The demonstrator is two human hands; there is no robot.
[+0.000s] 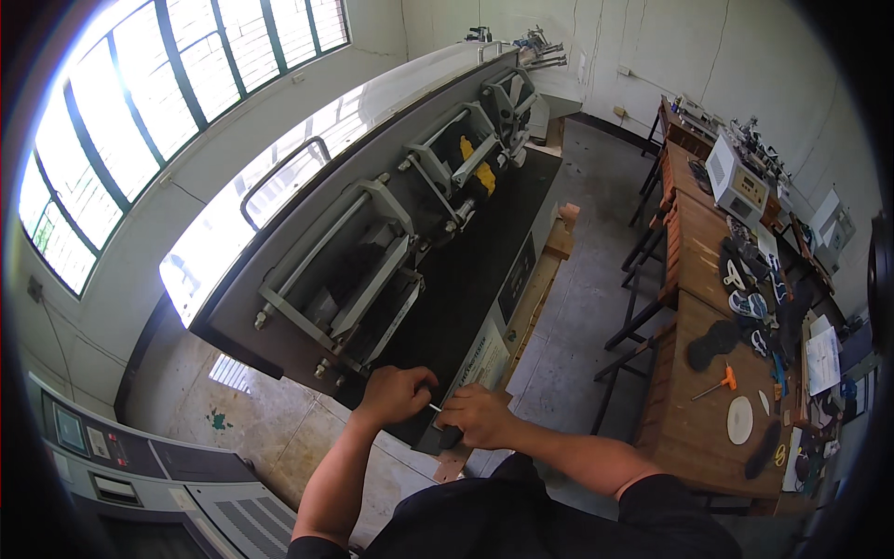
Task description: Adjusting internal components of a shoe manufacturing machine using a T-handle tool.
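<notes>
Both of my hands meet over the near end of a long dark machine point(447, 307). My left hand point(396, 396) is closed, its fingers curled inward toward a thin pale rod point(435, 407). From the other side my right hand point(480, 416) is closed on the rod, which shows only as a short length between the two hands. Below the right fingers a dark rounded piece point(451, 436) pokes out; I cannot tell whether it belongs to the rod. A printed sheet point(482, 359) lies on the machine's edge just beyond the right hand.
Metal frames point(345, 270) with rods line the machine; yellow pieces point(480, 168) sit farther along. At right, a wooden bench point(666, 410) carries shoe soles point(712, 345), an orange-handled tool point(729, 377) and a pale oval point(739, 420). A grey control cabinet point(168, 466) stands at lower left.
</notes>
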